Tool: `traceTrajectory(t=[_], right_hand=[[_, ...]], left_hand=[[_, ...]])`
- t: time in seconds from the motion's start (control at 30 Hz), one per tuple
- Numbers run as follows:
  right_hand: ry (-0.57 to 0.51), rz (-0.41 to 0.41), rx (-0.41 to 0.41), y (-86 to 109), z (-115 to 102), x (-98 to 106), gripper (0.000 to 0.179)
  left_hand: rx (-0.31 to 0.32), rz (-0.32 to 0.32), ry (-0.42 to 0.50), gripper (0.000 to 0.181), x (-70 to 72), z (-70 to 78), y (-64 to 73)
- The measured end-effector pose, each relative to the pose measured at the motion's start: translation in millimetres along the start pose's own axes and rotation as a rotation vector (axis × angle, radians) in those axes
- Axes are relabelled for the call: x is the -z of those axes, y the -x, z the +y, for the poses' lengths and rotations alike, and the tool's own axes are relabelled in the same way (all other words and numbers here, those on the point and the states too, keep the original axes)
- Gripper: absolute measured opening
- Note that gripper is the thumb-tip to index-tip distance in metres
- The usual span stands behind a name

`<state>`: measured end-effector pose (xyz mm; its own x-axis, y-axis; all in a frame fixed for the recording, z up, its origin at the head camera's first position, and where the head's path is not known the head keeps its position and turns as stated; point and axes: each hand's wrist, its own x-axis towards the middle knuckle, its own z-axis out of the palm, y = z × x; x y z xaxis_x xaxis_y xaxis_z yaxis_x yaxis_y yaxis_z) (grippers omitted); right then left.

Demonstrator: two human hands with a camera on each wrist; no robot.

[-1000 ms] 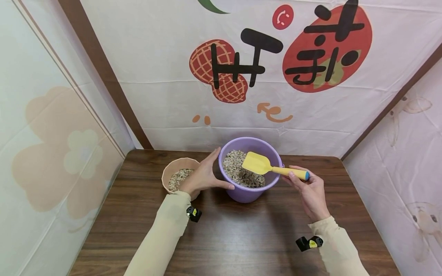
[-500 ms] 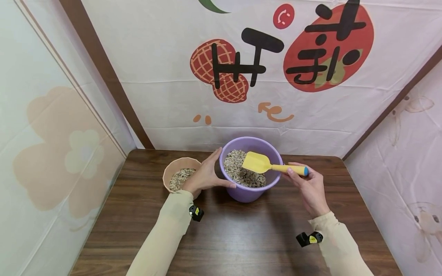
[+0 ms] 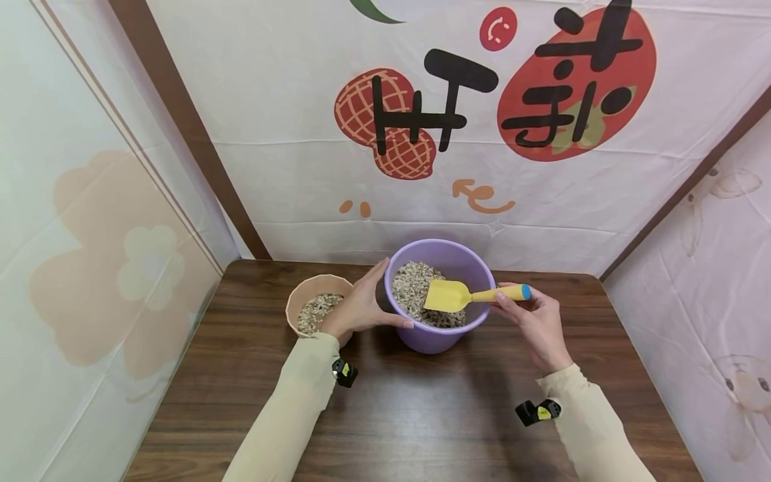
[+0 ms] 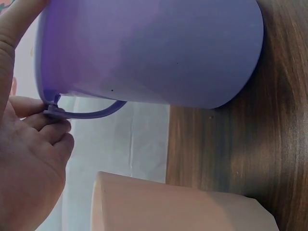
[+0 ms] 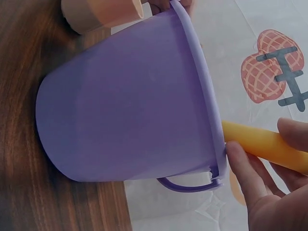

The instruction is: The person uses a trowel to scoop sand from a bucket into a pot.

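Observation:
A purple bucket (image 3: pixel 427 340) stands upright at the back of the table, holding mixed beige and dark grains (image 3: pixel 415 284). My left hand (image 3: pixel 367 304) grips its left rim, thumb along the front and fingers behind. In the left wrist view, those fingers are by the hinge of the bucket's handle (image 4: pixel 98 114). With its fingers and thumb, my right hand (image 3: pixel 536 328) holds the yellow handle of a small toy shovel (image 3: pixel 447 296), blue at the end. The shovel's blade is inside the bucket's mouth, over the grains. In the right wrist view, fingertips are right at the rim.
Left of the bucket is a peach faceted pot (image 3: pixel 298 294) with similar grains (image 3: pixel 316 311), partly hidden by my left hand. A white printed cloth wall (image 3: pixel 289 187) rises behind the brown wooden table (image 3: pixel 409 415). More cloth hangs at both sides.
The shovel's blade has dipped lower and toward me in the bucket, and its handle has shifted slightly left with my right hand. My left hand stays at the rim.

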<state>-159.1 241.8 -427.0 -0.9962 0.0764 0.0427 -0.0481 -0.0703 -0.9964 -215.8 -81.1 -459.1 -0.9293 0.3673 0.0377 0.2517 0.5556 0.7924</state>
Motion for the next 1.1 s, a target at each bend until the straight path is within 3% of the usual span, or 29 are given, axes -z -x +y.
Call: traceTrajectory(t=[0.2, 0.53, 0.9, 1.1], right_hand=[[0.091, -0.009, 0.012, -4.4, -2, -5, 0.047], [0.155, -0.026, 0.024, -10.8, -4, -14, 0.038], [0.367, -0.051, 0.015, -20.8, -5, -22, 0.036], [0.331, -0.018, 0.013, -24.6, -1, -29, 0.031]], left_hand=[[0.017, 0.004, 0.014, 0.142, -1.3, -0.1, -0.2], [0.008, 0.01, 0.041, 0.142, -2.6, -0.7, -1.0], [0.011, 0.01, 0.039, 0.142, -2.1, 0.4, 0.0], [0.006, 0.01, 0.033, 0.142, -2.7, 1.4, 0.0]])
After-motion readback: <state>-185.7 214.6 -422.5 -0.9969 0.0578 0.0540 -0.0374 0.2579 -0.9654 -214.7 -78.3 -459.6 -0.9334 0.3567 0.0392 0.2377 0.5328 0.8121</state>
